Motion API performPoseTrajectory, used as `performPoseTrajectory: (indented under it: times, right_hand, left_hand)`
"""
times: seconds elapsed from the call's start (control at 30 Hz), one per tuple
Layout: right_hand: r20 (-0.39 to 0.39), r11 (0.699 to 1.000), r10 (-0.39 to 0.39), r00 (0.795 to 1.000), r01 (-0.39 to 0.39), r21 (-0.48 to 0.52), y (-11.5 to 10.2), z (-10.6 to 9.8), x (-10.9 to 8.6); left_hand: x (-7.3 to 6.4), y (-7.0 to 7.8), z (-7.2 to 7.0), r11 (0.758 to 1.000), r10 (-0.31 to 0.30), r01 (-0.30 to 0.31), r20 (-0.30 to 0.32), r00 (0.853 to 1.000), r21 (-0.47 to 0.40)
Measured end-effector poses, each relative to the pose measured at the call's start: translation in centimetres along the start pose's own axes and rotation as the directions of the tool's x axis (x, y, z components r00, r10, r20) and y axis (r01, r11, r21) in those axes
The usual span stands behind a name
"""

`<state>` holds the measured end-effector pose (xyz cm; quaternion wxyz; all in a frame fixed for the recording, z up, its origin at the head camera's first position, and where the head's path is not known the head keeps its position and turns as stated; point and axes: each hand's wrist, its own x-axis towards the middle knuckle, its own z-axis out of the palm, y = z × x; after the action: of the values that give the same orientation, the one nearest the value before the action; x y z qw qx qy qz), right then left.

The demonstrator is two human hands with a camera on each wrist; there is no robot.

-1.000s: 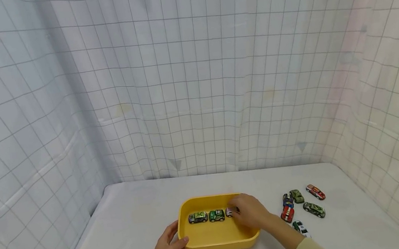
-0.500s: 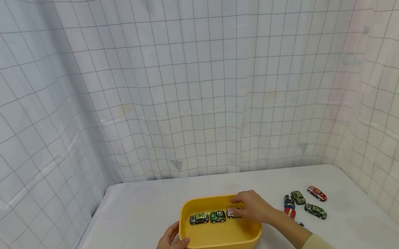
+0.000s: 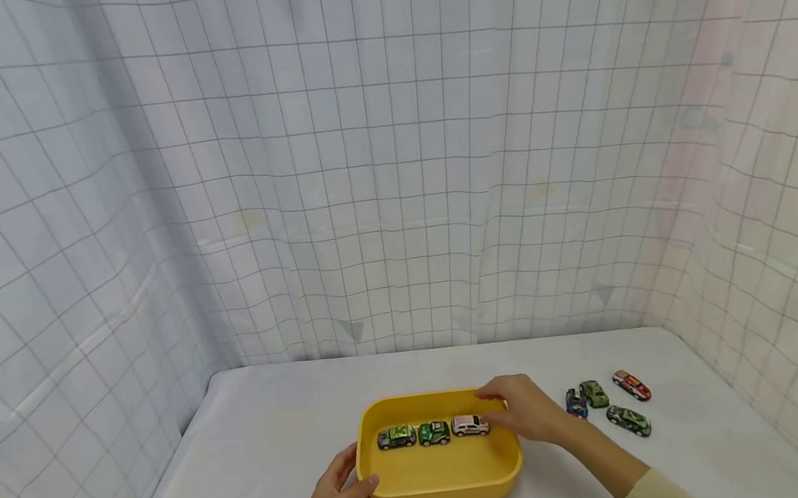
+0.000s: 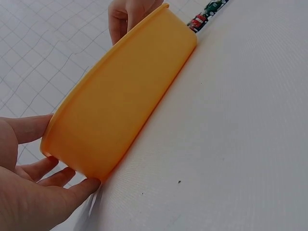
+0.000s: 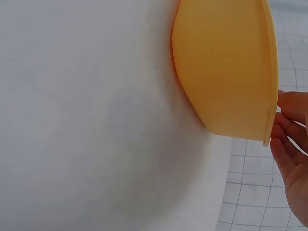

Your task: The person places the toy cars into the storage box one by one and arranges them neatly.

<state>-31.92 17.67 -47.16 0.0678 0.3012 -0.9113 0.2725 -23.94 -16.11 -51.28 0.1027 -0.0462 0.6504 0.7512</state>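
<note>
My left hand (image 3: 333,497) holds the left end of a yellow plastic tray (image 3: 443,497), thumb at the front-left rim and fingers along the outer wall. In the left wrist view those fingers (image 4: 86,190) touch its side. Inside stand three toy cars in a row: a green-and-black one (image 3: 396,437), a green one (image 3: 434,433) and a pink-and-white one (image 3: 470,425). Over the tray's right end is my right hand (image 3: 530,413), its thumb and fingers spread apart just beside the pink-and-white car and around the rim. Nothing shows between them.
Right of the tray lie several more toy cars on the white table (image 3: 279,433): a blue one (image 3: 576,402), an olive one (image 3: 594,393), a red one (image 3: 631,385) and a camouflage one (image 3: 629,420). My right forearm covers part of this area. Gridded curtains enclose the table.
My right hand has let go of the pink-and-white car and moved right, uncovering it. The forearm now hides the white-and-green car and most of the nearer red one. My left hand stays put.
</note>
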Motion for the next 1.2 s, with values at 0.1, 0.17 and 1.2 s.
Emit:
performPoseTrajectory:
  times: [0.1,0.17,1.2]
  right_hand:
    - [0.000,1.000,-0.003,1.000,0.003,-0.013,0.2,-0.4,-0.4]
    - [0.002,1.000,-0.002,1.000,0.002,-0.025,0.5,-0.6,-0.6]
    - [-0.024,0.993,0.089,0.996,-0.091,-0.070,4.0,-4.9,-6.8]
  left_hand:
    - [0.0,-0.1,0.0,1.000,0.000,0.000,-0.003,1.000,0.003]
    - [0.0,-0.1,0.0,1.000,0.001,-0.001,-0.004,1.000,0.005]
    - [0.0,0.1,0.0,1.000,0.004,-0.004,0.006,1.000,-0.024]
